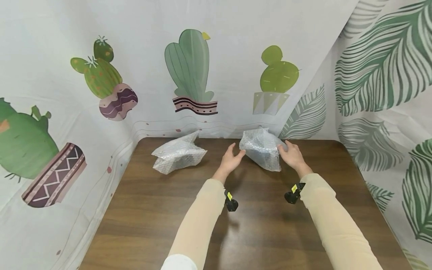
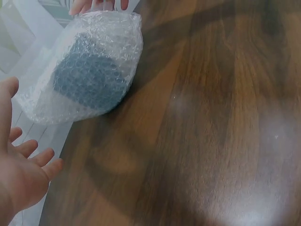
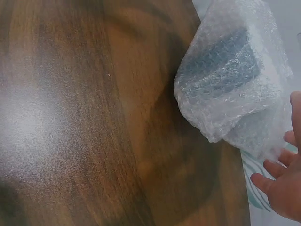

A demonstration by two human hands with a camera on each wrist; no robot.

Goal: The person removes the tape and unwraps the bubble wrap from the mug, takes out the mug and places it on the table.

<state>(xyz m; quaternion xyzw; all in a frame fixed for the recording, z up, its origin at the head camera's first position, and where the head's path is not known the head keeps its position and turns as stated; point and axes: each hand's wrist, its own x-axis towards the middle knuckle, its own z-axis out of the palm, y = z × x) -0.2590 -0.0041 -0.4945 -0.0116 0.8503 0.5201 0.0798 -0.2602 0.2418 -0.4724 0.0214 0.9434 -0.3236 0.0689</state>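
Observation:
A bubble-wrapped package (image 1: 261, 148) stands near the back edge of the table, right of centre. Through the clear wrap, a dark bluish item (image 2: 91, 77) shows, its kind blurred by the bubbles. My left hand (image 1: 232, 160) is just left of the package, thumb and fingers spread apart; in the left wrist view a gap separates them from the wrap. On the other side my right hand (image 1: 292, 154) has its fingers spread, with the fingertips (image 3: 277, 160) right at the wrap's edge. Neither hand is curled round the package.
A second bubble-wrapped package (image 1: 179, 153) lies to the left, near the back edge of the brown wooden table (image 1: 162, 210). Behind the table hangs a white cloth (image 1: 233, 75) printed with cacti and leaves. A small black camera is strapped at each wrist.

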